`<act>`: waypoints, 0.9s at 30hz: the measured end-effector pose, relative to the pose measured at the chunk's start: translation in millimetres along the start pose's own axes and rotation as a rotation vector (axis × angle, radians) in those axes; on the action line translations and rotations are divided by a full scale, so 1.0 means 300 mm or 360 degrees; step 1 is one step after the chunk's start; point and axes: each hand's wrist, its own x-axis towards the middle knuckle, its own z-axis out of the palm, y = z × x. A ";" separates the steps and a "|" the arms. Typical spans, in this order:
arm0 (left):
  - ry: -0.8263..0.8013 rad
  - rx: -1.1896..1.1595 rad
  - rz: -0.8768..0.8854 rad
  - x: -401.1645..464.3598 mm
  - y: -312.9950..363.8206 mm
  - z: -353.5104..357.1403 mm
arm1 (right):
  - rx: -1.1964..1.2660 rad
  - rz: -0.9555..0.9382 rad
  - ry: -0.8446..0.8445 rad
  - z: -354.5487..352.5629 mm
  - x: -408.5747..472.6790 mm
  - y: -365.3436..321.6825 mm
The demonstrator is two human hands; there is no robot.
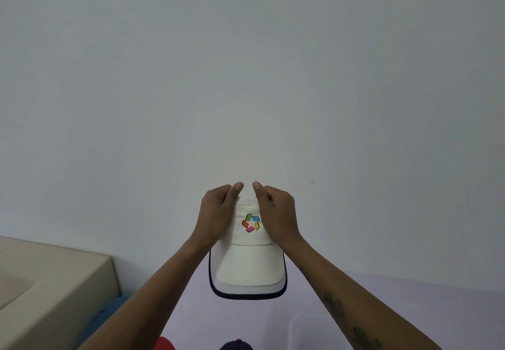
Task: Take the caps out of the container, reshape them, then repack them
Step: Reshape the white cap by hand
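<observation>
At eight o'clock sits a beige container (54, 281), with a blue cap (109, 311) just beside it. Toward the middle, the left hand (216, 213) clamps the crown of a white cap (250, 262) held up in the air, brim pointing to six o'clock. At the crown's other side the right hand (277, 211) clamps too. This looks like the reshaping step; next, the crown wants rounding out before repacking.

White cap (247, 262), multicoloured logo (250, 223), navy-edged brim.
</observation>
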 end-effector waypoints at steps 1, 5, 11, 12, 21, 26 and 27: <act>-0.0001 -0.0020 -0.0019 -0.004 0.005 -0.006 | -0.0019 -0.0018 -0.0005 0.001 0.002 0.000; -0.0111 -0.0115 -0.0198 -0.005 0.011 -0.015 | 0.0014 0.0000 0.0004 -0.003 0.008 0.003; -0.0008 -0.0151 -0.0208 0.012 -0.015 -0.017 | 0.0118 0.0139 -0.0086 0.018 0.014 0.009; 0.0011 -0.0165 -0.0203 0.012 -0.015 -0.019 | 0.0133 0.0190 -0.0120 0.019 0.015 0.009; 0.0155 -0.0174 -0.0162 0.012 -0.040 -0.035 | 0.0158 0.0271 -0.0317 0.046 -0.006 0.025; 0.0187 -0.0186 -0.0150 0.003 -0.034 -0.049 | 0.0178 0.0177 -0.0199 0.062 -0.010 0.016; 0.0185 -0.0200 -0.0151 0.002 -0.036 -0.055 | 0.0181 0.0156 -0.0192 0.067 -0.014 0.016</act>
